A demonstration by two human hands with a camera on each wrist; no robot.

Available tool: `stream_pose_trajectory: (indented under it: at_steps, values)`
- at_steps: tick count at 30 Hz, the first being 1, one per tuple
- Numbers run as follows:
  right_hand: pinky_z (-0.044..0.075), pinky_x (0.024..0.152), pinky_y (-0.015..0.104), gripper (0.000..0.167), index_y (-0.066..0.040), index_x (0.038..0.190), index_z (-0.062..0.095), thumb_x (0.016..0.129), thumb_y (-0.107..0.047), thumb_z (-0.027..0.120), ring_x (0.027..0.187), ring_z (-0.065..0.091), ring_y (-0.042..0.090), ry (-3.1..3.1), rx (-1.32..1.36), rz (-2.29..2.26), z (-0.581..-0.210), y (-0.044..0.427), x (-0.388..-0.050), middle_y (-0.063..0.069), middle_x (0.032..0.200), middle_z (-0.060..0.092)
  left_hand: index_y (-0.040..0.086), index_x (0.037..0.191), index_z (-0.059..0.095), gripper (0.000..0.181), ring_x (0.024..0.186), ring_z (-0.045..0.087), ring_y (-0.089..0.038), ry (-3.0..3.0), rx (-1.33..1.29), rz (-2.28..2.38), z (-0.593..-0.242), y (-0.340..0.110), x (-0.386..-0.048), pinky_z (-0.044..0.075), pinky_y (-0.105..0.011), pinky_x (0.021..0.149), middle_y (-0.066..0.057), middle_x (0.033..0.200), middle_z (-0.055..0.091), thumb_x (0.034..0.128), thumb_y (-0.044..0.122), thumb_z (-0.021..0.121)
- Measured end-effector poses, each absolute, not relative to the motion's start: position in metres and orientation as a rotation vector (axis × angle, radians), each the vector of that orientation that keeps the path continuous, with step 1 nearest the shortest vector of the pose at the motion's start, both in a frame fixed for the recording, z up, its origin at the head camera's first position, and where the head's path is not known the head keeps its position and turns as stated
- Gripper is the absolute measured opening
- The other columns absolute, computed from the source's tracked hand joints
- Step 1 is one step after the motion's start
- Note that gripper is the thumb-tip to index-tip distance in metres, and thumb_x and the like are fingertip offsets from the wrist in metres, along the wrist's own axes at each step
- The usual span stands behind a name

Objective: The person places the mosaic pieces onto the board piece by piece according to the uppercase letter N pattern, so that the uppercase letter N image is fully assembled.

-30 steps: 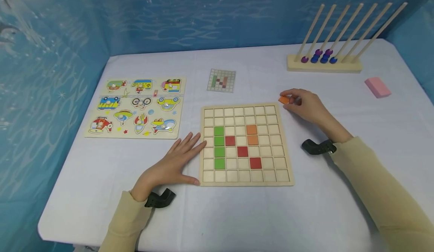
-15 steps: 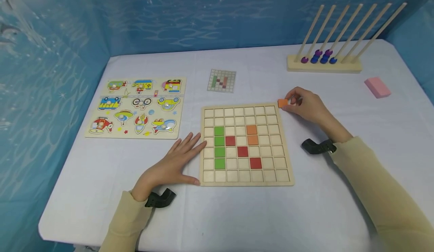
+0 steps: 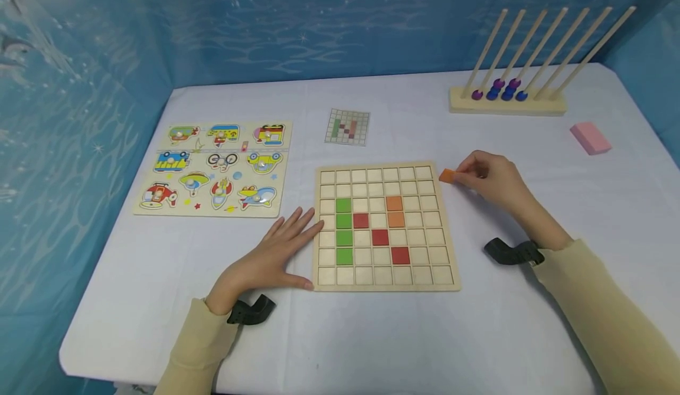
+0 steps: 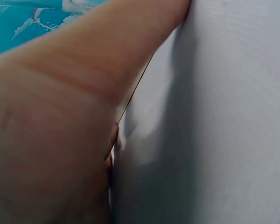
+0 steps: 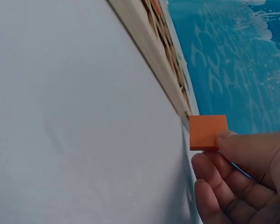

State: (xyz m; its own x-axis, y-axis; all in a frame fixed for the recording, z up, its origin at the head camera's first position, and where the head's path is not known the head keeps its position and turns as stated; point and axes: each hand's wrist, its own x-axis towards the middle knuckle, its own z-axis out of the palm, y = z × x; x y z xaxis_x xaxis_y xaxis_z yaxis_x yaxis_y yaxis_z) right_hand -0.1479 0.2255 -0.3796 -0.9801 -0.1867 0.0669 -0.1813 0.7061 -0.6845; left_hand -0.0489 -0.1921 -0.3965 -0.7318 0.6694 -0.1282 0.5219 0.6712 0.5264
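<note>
Between thumb and fingers my right hand [image 3: 494, 179] pinches an orange square tile [image 5: 206, 132], just off the upper right edge of the wooden grid board [image 3: 388, 286]. My left hand [image 3: 271, 262] lies spread on the table, its thumb and forefinger touching the board's left edge. Set in the grid are a column of green tiles [image 3: 344, 238], a diagonal of red tiles [image 3: 380, 237] and two orange tiles [image 3: 394, 203]. Behind the board lies a small pattern card [image 3: 347, 127] printed with green, red and orange squares. The left wrist view shows mostly palm and white cloth.
A vehicle picture puzzle [image 3: 212, 170] lies on the left. At the back right stands a wooden rack [image 3: 507, 104] with upright rods and several purple and blue beads. A pink block [image 3: 591, 138] sits near the right edge of the white table [image 3: 398, 348].
My right hand has moved toward me and slightly right, carrying the orange tile, which has turned in the fingers. The left hand and the tiles on the board have stayed put.
</note>
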Motion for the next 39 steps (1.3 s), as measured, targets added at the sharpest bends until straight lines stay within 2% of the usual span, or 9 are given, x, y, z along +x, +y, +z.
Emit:
stream_pose_trajectory:
  at_steps: [4,9,13,19,26,33,39]
  values:
    - [0.041,0.053,0.017,0.013,-0.002,0.089,0.064,0.086,-0.014,0.069,0.066,0.055,0.012,2.904,-0.333,-1.19,-0.373,0.226,-0.134,0.01,0.081,0.064,0.016,0.151,0.017,0.107,0.14,-0.008,-0.021,2.579,0.945,0.67,-0.398,-0.193,-0.049,-0.004,-0.044,0.109,-0.004,0.156,0.0,0.07,0.055,0.075]
    - [0.044,0.057,0.015,0.009,-0.001,0.09,0.064,0.085,-0.006,0.069,0.068,0.058,0.009,2.803,-0.365,-1.343,-0.366,0.213,-0.115,0.009,0.082,0.065,0.017,0.151,0.016,0.107,0.14,-0.008,-0.02,2.579,0.949,0.672,-0.398,-0.193,-0.049,-0.004,-0.044,0.109,-0.004,0.156,0.0,0.07,0.056,0.074]
    - [0.047,0.061,0.016,0.009,0.0,0.091,0.064,0.084,0.0,0.068,0.071,0.06,0.011,2.698,-0.536,-1.43,-0.367,0.193,-0.098,0.008,0.083,0.065,0.016,0.151,0.017,0.107,0.14,-0.008,-0.021,2.574,0.951,0.68,-0.397,-0.192,-0.049,-0.004,-0.045,0.109,-0.005,0.156,0.0,0.0701,0.055,0.075]
    - [0.049,0.059,0.021,0.012,-0.007,0.089,0.067,0.081,0.001,0.071,0.071,0.06,0.012,2.609,-0.66,-1.43,-0.373,0.165,-0.079,-0.002,0.081,0.065,0.016,0.151,0.017,0.107,0.14,-0.008,-0.021,2.578,0.952,0.673,-0.397,-0.192,-0.049,-0.004,-0.045,0.109,-0.005,0.156,0.0,0.0704,0.054,0.075]
    - [0.05,0.062,0.023,0.013,-0.007,0.088,0.066,0.081,0.004,0.069,0.071,0.059,0.012,2.622,-0.692,-1.352,-0.384,0.156,-0.075,0.001,0.079,0.065,0.016,0.151,0.017,0.107,0.14,-0.008,-0.021,2.578,0.95,0.671,-0.397,-0.193,-0.049,-0.004,-0.045,0.109,-0.005,0.156,0.0,0.0702,0.055,0.074]
    - [0.047,0.058,0.023,0.015,-0.01,0.085,0.067,0.08,0.003,0.071,0.066,0.056,0.008,2.668,-0.778,-1.329,-0.39,0.152,-0.074,-0.009,0.075,0.062,0.016,0.151,0.016,0.107,0.14,-0.009,-0.021,2.577,0.946,0.666,-0.397,-0.193,-0.049,-0.004,-0.045,0.109,-0.005,0.156,-0.001,0.0699,0.055,0.075]
    - [0.044,0.055,0.023,0.014,-0.011,0.084,0.067,0.08,0.0,0.072,0.064,0.054,0.009,2.691,-0.765,-1.362,-0.393,0.148,-0.072,-0.009,0.074,0.062,0.016,0.151,0.017,0.107,0.14,-0.009,-0.021,2.58,0.945,0.665,-0.397,-0.192,-0.049,-0.004,-0.045,0.109,-0.005,0.156,0.0,0.0697,0.054,0.075]
